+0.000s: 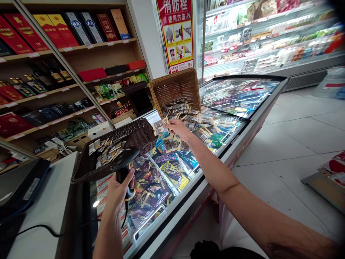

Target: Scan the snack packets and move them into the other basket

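My left hand (118,190) is wrapped around the handle of a black barcode scanner (124,162), its head over the near edge of a dark brown wicker basket (140,131). Several small packets (110,153) lie at the left end of that basket. Farther off, my right hand (178,128) pinches a small clear-and-tan packet (161,126) by its edge, close to the dark basket's right end. Beyond it, a light brown wicker basket (174,81) is tipped on its side. Many similar packets (183,108) spill from its mouth onto the freezer's glass top.
Under both baskets stands a glass-topped chest freezer (167,216) full of wrapped ice creams. A white counter (58,187) with a black device (24,180) is on the left. Shelves of boxes (78,45) rise behind; a lit refrigerated display (258,36) is at back right.
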{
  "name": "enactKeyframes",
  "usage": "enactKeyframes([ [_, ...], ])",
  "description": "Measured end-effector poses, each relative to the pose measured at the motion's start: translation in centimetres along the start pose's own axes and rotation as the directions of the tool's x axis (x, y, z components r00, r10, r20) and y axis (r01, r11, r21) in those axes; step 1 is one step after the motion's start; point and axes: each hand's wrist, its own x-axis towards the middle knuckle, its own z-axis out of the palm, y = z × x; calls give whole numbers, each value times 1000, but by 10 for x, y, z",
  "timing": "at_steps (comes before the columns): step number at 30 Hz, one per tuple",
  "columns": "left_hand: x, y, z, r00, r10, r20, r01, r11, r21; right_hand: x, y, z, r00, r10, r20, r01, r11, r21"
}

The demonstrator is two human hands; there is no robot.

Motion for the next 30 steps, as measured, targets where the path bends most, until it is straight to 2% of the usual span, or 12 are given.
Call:
enactKeyframes([
  [2, 0, -1, 0, 999, 6, 38, -8, 999, 37, 2, 2, 0, 996, 16, -82, -13, 999, 44],
  [4, -1, -4, -1, 997, 0, 79, -5, 997, 71, 2, 5, 2, 993, 46, -105, -40, 997, 64],
  [11, -4, -9, -2, 972, 38, 231, -92, 969, 228, -9, 3, 22, 996, 77, -44, -80, 994, -78],
  [18, -9, -1, 8, 969, -14, 246, -58, 958, 282, -2, 12, 22, 995, 90, -52, -95, 990, -106],
  [22, -14, 0, 13, 988, 30, 149, -69, 963, 260, 6, 19, 23, 992, 81, -96, -88, 993, -81],
  [25, -10, -7, 10, 995, 56, 79, -73, 969, 235, 10, 16, 21, 987, 44, -157, -57, 995, -80],
  [27, -1, -14, 3, 996, 60, 64, -73, 971, 227, 16, 11, 12, 971, -5, -240, -23, 993, -114],
  [30, 14, -20, -10, 997, -22, 67, 3, 964, 265, 28, 0, -26, 893, -89, -442, 3, 981, -192],
])
